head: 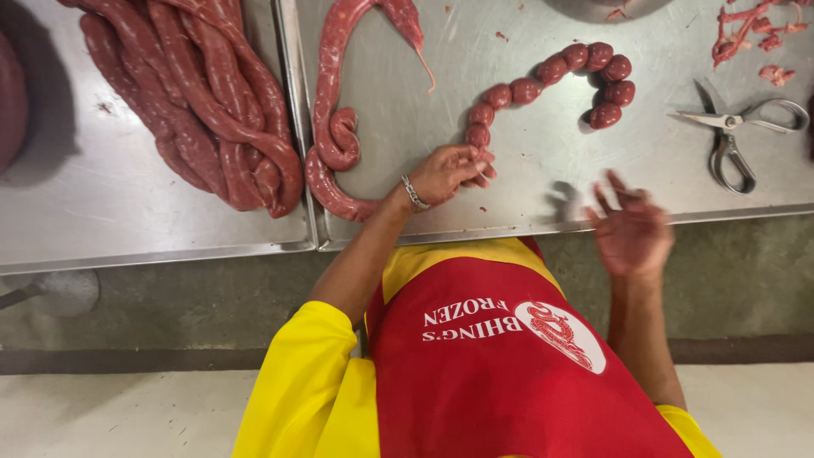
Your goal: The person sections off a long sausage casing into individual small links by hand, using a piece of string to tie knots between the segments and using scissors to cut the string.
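Observation:
My left hand (448, 172), with a bracelet on its wrist, rests on the right steel tray (526, 182). Its fingers pinch the sausage at the near end of a curved chain of small round links (543, 80). A long unlinked red sausage (326, 110) curls from the tray's back to under my left wrist. My right hand (632, 231) hovers over the tray's front edge, blurred, with its fingers spread and nothing in them.
A pile of long raw sausages (212, 110) lies on the left tray (102, 212). Steel scissors (733, 136) lie open at the right, with meat scraps (750, 34) behind them. My red apron and yellow sleeves fill the foreground.

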